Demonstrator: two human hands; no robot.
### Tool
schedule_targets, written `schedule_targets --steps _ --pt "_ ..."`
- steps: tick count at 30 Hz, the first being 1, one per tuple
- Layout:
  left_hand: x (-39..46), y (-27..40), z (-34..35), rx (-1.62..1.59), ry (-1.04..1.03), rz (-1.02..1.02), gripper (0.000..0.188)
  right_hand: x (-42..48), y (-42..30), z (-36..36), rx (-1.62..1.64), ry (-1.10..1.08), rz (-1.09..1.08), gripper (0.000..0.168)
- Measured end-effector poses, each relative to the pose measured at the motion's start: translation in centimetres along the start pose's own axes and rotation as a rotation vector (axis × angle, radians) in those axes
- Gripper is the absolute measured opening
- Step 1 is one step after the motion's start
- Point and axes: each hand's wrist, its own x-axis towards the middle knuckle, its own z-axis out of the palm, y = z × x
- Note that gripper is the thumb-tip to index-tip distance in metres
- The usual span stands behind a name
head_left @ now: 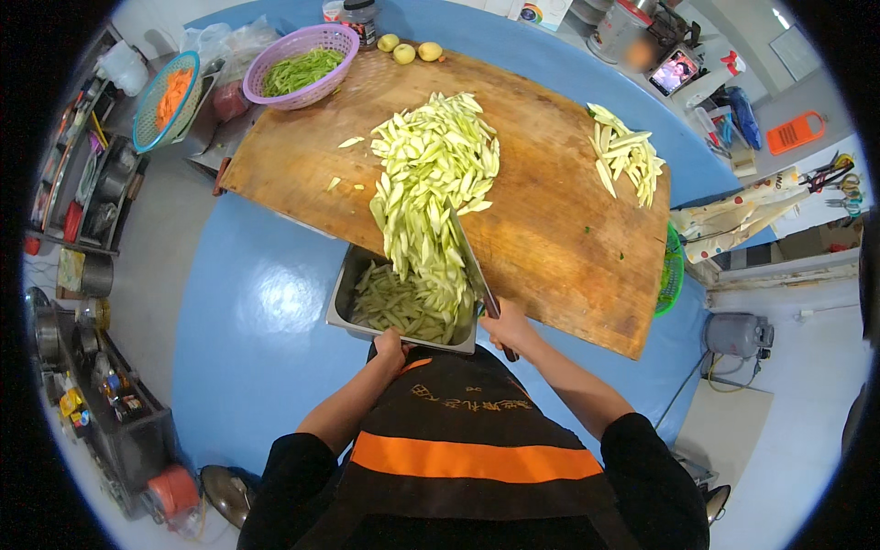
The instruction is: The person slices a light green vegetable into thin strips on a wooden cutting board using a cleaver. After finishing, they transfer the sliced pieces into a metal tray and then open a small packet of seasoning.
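My left hand (390, 349) grips the near rim of a rectangular stainless steel pan (344, 320), held just below the near edge of the wooden cutting board (543, 227). In my right hand (510, 326) is the dark handle of a cleaver (467, 251), its blade standing on edge along the right side of a heap of sliced pale green vegetable (440, 158). The heap stretches from the board over the edge into the pan, where many slices (399, 302) lie. Longer cut pieces (627, 155) form a separate pile at the board's right.
A purple basket (350, 51) of green strips sits at the board's back left, beside several round yellowish vegetables (404, 53). Further left is a blue-rimmed basket (141, 117) with orange shreds. A green basket (677, 275) shows past the board's right edge. Bottles and a phone (674, 71) stand at the back right.
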Motion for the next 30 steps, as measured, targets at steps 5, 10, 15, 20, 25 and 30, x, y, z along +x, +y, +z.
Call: schedule_targets --steps 5,10,15,20,25,30 --pt "-1.9 0.7 0.0 -0.019 0.004 -0.015 0.028 -2.9 1.0 1.5 -0.075 -0.106 -0.054 0.019" --pt "-0.1 1.2 -1.4 -0.01 0.097 -0.013 0.028 -4.0 -0.5 -0.4 -0.189 -0.184 -0.009 0.02" --pt "0.3 2.9 -2.0 -0.034 -0.054 0.046 0.03 -1.0 -3.4 -5.7 -0.143 -0.075 -0.086 0.024" --pt "3.2 4.0 -3.2 -0.018 0.035 0.027 0.033 11.3 -10.1 -12.9 -0.495 0.432 -0.19 0.036" --pt "3.8 6.7 -3.6 0.018 -0.018 -0.02 0.036 24.8 -12.5 -20.7 -0.755 0.604 -0.286 0.033" --pt "3.1 7.7 -3.8 -0.096 0.077 -0.067 0.039 27.0 -12.7 -20.8 -0.981 0.502 -0.284 0.028"
